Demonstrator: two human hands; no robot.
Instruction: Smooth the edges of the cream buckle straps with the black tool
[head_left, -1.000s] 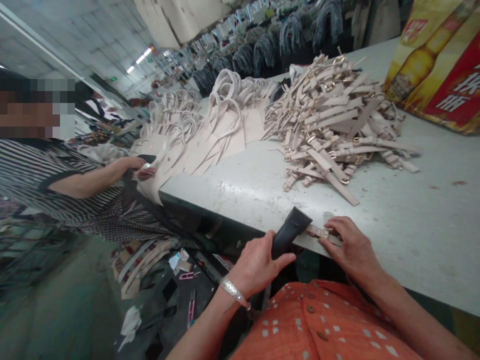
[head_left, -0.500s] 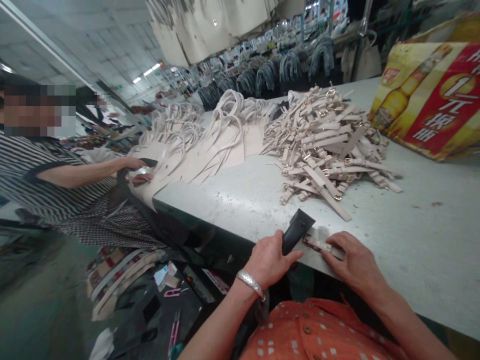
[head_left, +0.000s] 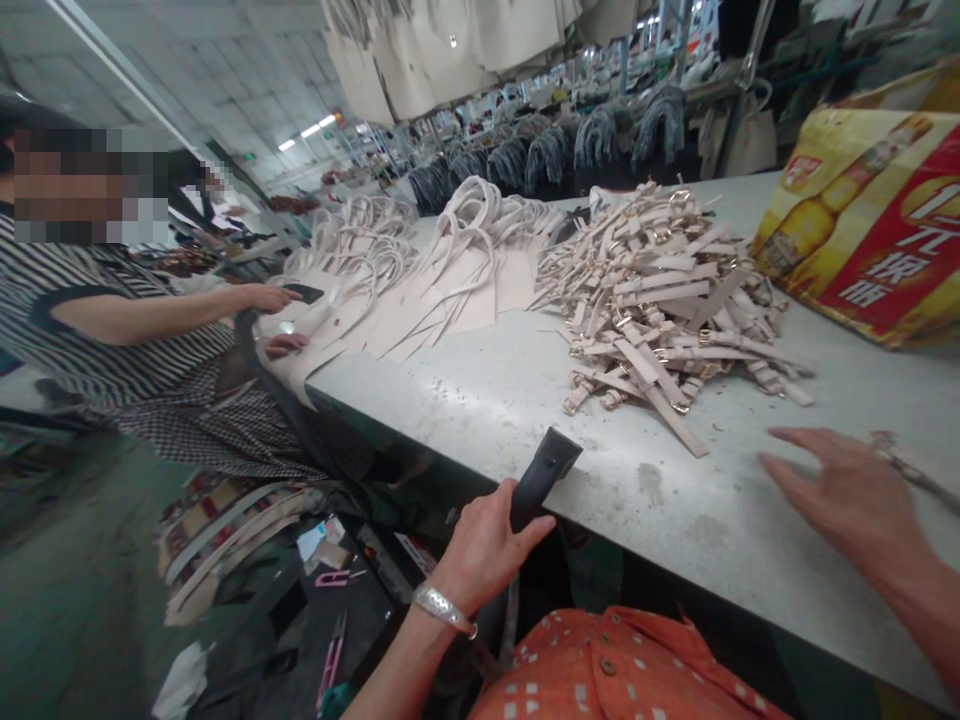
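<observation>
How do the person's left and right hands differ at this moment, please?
The left hand is closed around a black tool at the table edge, while the right hand is open with fingers spread and holds nothing. The left hand's wrist carries a silver bracelet; the right hand's wrist shows none. The left hand sits near the body; the right hand reaches out over the tabletop. Both are bare.

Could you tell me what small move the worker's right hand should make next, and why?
Probably reach to the strap pile and pick one strap. The right hand is open and empty above the table, while the left hand holds the black tool at the edge with nothing under it.
</observation>
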